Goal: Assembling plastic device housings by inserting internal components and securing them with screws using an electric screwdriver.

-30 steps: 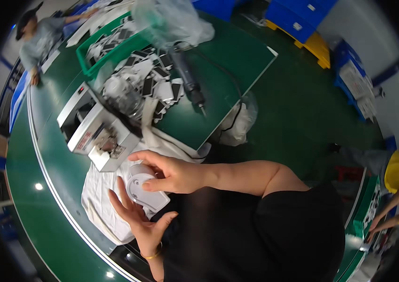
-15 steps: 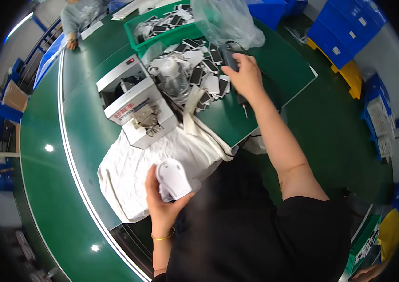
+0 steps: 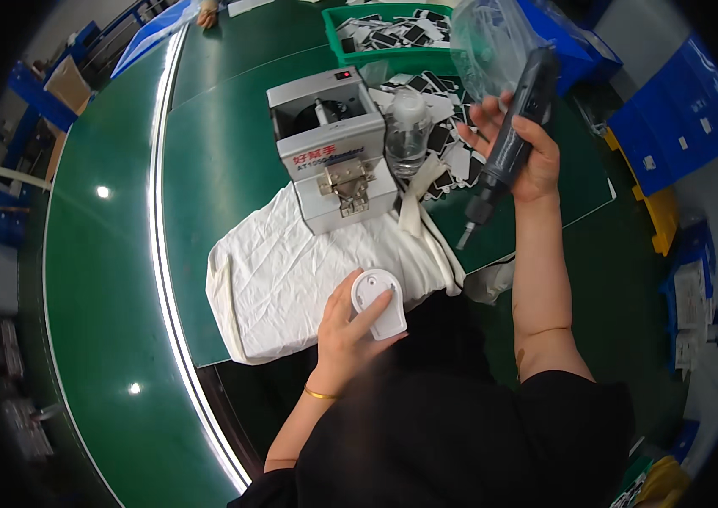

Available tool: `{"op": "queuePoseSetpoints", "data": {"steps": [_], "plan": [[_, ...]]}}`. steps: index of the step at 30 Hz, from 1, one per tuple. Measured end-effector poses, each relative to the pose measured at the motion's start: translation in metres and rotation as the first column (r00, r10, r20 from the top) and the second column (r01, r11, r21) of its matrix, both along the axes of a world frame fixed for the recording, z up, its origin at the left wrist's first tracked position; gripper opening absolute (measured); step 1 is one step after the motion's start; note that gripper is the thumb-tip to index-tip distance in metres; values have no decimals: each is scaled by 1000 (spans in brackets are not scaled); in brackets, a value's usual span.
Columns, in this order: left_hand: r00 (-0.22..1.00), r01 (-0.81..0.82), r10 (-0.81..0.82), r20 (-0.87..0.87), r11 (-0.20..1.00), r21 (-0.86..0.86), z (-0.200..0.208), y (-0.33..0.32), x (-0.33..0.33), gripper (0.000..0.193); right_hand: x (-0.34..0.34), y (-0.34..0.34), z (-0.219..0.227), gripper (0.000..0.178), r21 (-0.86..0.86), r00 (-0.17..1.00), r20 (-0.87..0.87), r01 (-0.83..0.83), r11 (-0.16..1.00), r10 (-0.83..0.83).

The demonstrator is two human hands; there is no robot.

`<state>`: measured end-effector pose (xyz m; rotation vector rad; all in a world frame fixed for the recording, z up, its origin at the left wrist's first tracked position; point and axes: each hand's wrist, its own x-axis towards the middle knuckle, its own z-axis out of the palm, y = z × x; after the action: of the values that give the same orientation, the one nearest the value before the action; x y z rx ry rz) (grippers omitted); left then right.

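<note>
My left hand (image 3: pixel 340 339) grips a white plastic housing (image 3: pixel 388 320), rounded at one end, above the near edge of a white cloth (image 3: pixel 278 267). Its thumb lies across the recessed face, where a small hole shows. In my right hand (image 3: pixel 538 173) is a black electric screwdriver (image 3: pixel 507 157), tilted with its bit down and to the left. The thumb clasps the handle while the fingertips stand out on the far side. A grey screw feeder (image 3: pixel 312 207) with a metal outlet stands at the cloth's far edge, left of the screwdriver.
Beside the feeder stands a clear bottle (image 3: pixel 408 144) with a white top. Behind it lie many black-and-white flat parts (image 3: pixel 459 157), and a green bin (image 3: pixel 388 57) holds more. A clear plastic bag (image 3: pixel 481 51) hangs by blue crates (image 3: pixel 672 127). Another person's hand (image 3: pixel 207 15) is at far left.
My right hand has lifted the screwdriver from the table and brought it nearer. My left hand has turned the housing, with its thumb now on the face. The whole view has shifted.
</note>
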<state>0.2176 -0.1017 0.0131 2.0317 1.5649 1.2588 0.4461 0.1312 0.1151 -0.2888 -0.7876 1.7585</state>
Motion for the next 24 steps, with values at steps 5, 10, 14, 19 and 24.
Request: {"op": "queuePoseSetpoints", "data": {"steps": [5,10,14,19,24], "plan": [[1000,-2,2,4,1000,14,1,2,0,67,-84,-22,39,37,392,967,135,149,908,-218],[1000,8,-9,14,999,38,-2,0,-2,67,-132,-26,43,38,771,779,374,41,636,-504],[1000,7,-7,15,999,40,-4,-1,-5,68,-132,-24,52,51,725,870,462,-260,638,-171],[1000,12,-13,26,999,48,-6,-1,-5,69,-151,-29,54,46,892,609,361,-3,452,-706],[998,13,-16,60,999,45,-2,3,-4,64,-153,-30,55,49,640,779,501,-40,767,-377]]}}
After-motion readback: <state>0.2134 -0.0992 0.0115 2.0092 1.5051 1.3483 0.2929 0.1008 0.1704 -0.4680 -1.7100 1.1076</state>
